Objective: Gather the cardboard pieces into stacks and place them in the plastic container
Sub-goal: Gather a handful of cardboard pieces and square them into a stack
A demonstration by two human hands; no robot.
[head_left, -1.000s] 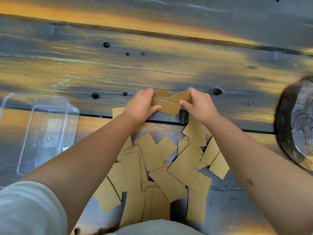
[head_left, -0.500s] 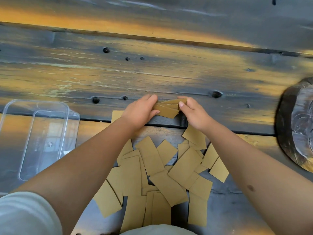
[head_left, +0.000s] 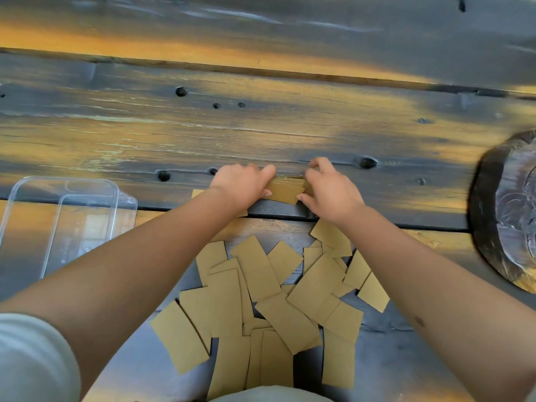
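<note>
A small stack of brown cardboard pieces [head_left: 285, 190] lies low on the dark wooden table [head_left: 261, 129], held between both hands. My left hand [head_left: 242, 185] grips its left end, thumb under and fingers over the top. My right hand [head_left: 330, 188] pinches its right end. Several loose cardboard pieces [head_left: 261, 300] lie scattered and overlapping nearer to me, between my forearms. One more piece [head_left: 197, 193] peeks out under my left wrist. The clear plastic container [head_left: 62, 224] stands at the left, nothing visible inside.
A dark round wooden slab [head_left: 510, 210] sits at the right edge of the table. A gap between planks [head_left: 377, 223] runs left to right just under my hands. Bolt holes dot the far planks.
Both hands have lowered the gathered stack from a raised, fanned hold down to the table and pressed its pieces closer together. The loose pile and the container have not moved.
</note>
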